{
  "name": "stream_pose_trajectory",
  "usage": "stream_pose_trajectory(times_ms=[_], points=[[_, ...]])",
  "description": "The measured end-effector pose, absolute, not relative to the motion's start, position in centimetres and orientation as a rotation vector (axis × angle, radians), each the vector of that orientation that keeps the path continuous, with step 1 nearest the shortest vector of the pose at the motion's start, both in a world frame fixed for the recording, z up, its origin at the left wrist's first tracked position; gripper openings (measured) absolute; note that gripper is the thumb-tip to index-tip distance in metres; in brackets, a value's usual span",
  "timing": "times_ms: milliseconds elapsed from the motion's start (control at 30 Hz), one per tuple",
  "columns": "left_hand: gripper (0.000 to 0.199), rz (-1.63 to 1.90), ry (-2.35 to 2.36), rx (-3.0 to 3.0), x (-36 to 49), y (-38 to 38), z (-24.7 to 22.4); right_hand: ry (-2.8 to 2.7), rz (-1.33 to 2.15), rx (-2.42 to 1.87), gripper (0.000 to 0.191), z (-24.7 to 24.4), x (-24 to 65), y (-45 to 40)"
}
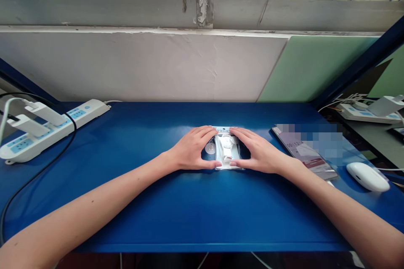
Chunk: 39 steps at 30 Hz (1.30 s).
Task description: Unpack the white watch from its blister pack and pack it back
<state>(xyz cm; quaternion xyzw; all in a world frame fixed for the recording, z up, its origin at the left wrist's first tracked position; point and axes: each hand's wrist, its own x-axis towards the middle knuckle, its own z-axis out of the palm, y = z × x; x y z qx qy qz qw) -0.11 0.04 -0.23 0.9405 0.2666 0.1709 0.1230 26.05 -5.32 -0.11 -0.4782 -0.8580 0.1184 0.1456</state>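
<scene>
A small clear plastic packet with a printed header card and a white item inside lies on the blue table, between my two hands. My left hand curves around its left side, fingertips at the top edge and thumb at the bottom left. On the other side my right hand grips it likewise, fingertips at the header and thumb on the lower part. Within the curve of my left hand shows a small round pale disc with markings; whether it is joined to the packet I cannot tell.
On the left stands a white power strip with plugged-in chargers and a black cable. A phone showing a timer lies to the right, beside a white rounded case. Another power strip sits far right. Boards and windows rise behind the table.
</scene>
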Motion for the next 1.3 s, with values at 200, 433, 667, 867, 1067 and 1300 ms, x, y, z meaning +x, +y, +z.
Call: stream_pose_trajectory(times_ms=[200,433,667,867,1067,1300], points=[[0.099,0.479,0.826,2.745,0.0,0.0,-0.3,-2.586,0.376,-1.405,0.114,0.4,27.2,-5.0],[0.099,0.479,0.844,2.738,0.1,0.1,-0.4,-2.614,0.470,-1.411,0.126,0.8,28.8,-4.4],[0.100,0.452,0.854,2.733,0.0,0.0,-0.4,-2.609,0.475,-1.391,0.124,0.4,28.7,-4.4],[0.100,0.449,0.854,2.717,0.1,0.0,-0.2,-2.592,0.463,-1.357,0.121,0.1,28.9,-4.4],[0.101,0.388,0.873,2.685,0.0,-0.4,-0.2,-2.587,0.442,-1.327,0.118,0.1,28.8,-4.4],[0.103,0.365,0.870,2.684,-0.1,-0.3,-0.4,-2.598,0.428,-1.326,0.116,0.1,28.9,-4.5]])
